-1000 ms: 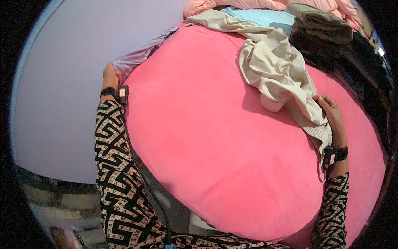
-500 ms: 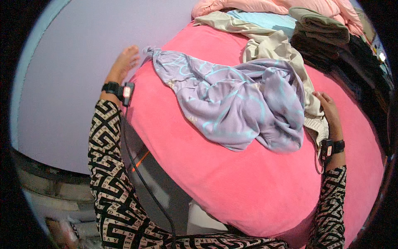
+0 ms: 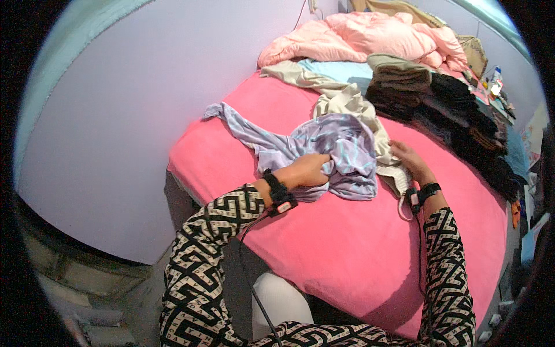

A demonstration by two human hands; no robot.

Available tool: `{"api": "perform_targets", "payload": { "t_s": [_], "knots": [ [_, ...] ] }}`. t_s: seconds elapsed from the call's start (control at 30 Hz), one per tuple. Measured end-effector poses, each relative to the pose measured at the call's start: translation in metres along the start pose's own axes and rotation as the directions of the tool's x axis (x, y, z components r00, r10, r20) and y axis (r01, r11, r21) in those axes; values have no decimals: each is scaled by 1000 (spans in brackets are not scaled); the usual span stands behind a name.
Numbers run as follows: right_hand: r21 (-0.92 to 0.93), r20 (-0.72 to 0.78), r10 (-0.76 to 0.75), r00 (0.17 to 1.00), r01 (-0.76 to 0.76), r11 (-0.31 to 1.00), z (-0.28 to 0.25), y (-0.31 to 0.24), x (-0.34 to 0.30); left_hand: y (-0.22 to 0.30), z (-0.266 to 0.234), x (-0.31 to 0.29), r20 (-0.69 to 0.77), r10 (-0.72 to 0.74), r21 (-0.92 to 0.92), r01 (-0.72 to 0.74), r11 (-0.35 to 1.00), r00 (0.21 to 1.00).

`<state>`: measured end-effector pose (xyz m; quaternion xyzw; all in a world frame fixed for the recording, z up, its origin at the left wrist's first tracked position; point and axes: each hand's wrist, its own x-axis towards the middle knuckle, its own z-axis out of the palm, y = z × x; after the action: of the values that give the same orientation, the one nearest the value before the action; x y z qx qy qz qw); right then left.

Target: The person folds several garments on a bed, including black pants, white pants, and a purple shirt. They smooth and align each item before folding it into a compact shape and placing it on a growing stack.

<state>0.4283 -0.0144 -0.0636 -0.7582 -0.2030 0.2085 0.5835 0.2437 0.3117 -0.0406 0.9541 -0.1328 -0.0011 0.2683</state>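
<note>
My left hand (image 3: 305,170) grips the crumpled lavender cloth with pale-blue lines (image 3: 354,147); right of that cloth, my right hand (image 3: 413,162) touches the cream, ribbed-edged fabric garment (image 3: 351,103), its grip unclear.

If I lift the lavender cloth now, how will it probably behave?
The lavender cloth is probably floppy, as it lies in loose, soft folds. It looks thin, so it may feel light. Its bunched part overlaps the cream garment, which could drag a little with it.

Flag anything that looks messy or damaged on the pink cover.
The lavender garment lies rumpled, partly over the equally crumpled cream garment; both look untidy compared with the folded olive fabric. No spills or damage stand out.
</note>
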Motion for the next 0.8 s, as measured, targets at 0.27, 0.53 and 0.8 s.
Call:
{"api": "perform_targets", "payload": {
  "t_s": [0.27, 0.53, 0.8],
  "knots": [
    [-561, 250, 24, 968, 124, 819, -3, -14, -1, -83, -35, -16, 302, 54, -73, -33, 997, 952],
    [-4, -20, -378, 926, 378, 926, -91, -51, -167, -151, -80, 0, -313, -148, 268, 237, 934, 938],
    [115, -643, -403, 651, 602, 790, -117, 12, -281, -37, -30, 41, -29, 176, 124, -171, 977, 984]
  ]
}}
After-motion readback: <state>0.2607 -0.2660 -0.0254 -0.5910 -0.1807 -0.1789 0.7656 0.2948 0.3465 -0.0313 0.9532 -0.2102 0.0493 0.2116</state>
